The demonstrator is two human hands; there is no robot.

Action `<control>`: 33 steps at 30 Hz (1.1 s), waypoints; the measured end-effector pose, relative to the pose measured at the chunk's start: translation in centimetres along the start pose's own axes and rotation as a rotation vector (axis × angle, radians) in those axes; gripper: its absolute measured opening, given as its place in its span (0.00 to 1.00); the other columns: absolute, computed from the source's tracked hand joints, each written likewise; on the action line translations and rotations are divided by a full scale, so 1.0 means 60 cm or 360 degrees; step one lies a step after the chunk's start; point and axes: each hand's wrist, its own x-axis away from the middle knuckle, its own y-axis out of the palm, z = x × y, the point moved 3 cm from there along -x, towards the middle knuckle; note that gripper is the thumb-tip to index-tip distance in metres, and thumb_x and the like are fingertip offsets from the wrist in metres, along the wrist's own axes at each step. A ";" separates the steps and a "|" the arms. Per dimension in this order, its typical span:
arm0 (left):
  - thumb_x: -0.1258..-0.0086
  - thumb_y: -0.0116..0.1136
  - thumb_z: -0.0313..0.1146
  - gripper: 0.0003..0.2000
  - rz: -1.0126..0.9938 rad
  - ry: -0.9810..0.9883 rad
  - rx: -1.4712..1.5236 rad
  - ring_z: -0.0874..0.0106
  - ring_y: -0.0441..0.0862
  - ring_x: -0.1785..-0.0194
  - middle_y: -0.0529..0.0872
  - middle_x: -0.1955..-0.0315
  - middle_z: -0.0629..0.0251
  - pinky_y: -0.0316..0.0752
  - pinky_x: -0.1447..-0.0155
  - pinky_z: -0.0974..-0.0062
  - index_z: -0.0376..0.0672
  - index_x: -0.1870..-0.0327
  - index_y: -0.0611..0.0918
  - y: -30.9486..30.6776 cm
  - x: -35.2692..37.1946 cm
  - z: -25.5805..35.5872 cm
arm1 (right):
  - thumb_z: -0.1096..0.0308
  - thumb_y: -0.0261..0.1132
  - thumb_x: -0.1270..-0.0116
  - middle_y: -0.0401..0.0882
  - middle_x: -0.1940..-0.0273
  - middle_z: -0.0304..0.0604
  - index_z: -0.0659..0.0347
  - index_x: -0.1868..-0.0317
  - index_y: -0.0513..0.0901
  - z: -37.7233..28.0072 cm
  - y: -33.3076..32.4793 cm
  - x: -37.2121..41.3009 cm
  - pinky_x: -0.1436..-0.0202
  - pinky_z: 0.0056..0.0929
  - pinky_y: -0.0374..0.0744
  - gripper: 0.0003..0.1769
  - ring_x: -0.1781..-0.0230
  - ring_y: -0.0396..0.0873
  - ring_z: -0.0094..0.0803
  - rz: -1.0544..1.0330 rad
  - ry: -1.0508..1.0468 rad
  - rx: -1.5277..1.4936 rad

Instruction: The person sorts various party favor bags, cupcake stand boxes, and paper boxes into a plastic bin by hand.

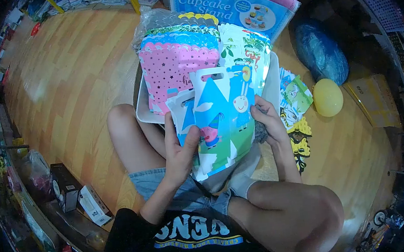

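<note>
Between my hands is a flat party gift box point(228, 123) with a handle cutout, printed with cartoon animals on blue and green. My left hand point(182, 149) grips its left side, thumb on the front, together with a second similar box point(178, 106) partly hidden behind. My right hand point(269, 118) has its fingers closed around the right edge. Something grey and crumpled point(260, 132) shows just under those fingers; I cannot make out what it is. Behind stands a white basket point(273, 78) packed with pink star-print boxes point(169, 68) and white leafy boxes point(243, 49).
A cupcake stand package point(229, 6) leans behind the basket. On the right lie printed party pieces point(296, 95), yellow-and-black cutouts point(301, 143), a yellow balloon point(327, 97), a blue plastic bag point(321, 51) and a cardboard carton point(374, 99). Small boxes point(65, 186) stand at the left.
</note>
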 end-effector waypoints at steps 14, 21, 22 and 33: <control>0.42 0.61 0.31 0.38 -0.0031 -0.0277 -0.0100 0.72 0.70 0.48 0.70 0.50 0.57 0.68 0.46 0.75 0.38 0.35 0.49 -0.002 0.002 0.003 | 0.57 0.65 0.44 0.74 0.52 0.35 0.63 0.46 0.70 0.017 -0.014 0.010 0.45 0.22 0.64 0.28 0.52 0.70 0.23 -0.0228 -0.0111 -0.0227; 0.41 0.59 0.30 0.37 -0.0065 -0.0067 -0.0283 0.70 0.69 0.46 0.68 0.48 0.55 0.66 0.43 0.73 0.36 0.36 0.48 0.002 0.011 0.005 | 0.61 0.63 0.41 0.75 0.62 0.32 0.61 0.59 0.75 -0.005 -0.006 0.013 0.51 0.19 0.64 0.14 0.58 0.69 0.20 -0.0164 -0.0105 -0.0091; 0.42 0.60 0.30 0.38 -0.0045 -0.0033 -0.0274 0.69 0.69 0.46 0.68 0.48 0.55 0.66 0.43 0.73 0.36 0.35 0.48 0.000 0.007 0.001 | 0.62 0.63 0.40 0.75 0.63 0.32 0.61 0.62 0.75 -0.015 -0.003 0.014 0.52 0.18 0.63 0.12 0.60 0.68 0.19 -0.0057 -0.0113 0.0189; 0.39 0.58 0.29 0.37 -0.0057 0.0030 -0.0160 0.70 0.69 0.46 0.68 0.47 0.55 0.67 0.44 0.74 0.37 0.35 0.47 -0.009 0.010 -0.020 | 0.67 0.62 0.40 0.74 0.67 0.31 0.60 0.68 0.74 -0.023 0.003 0.019 0.54 0.18 0.64 0.07 0.62 0.67 0.18 0.0001 -0.0153 0.0214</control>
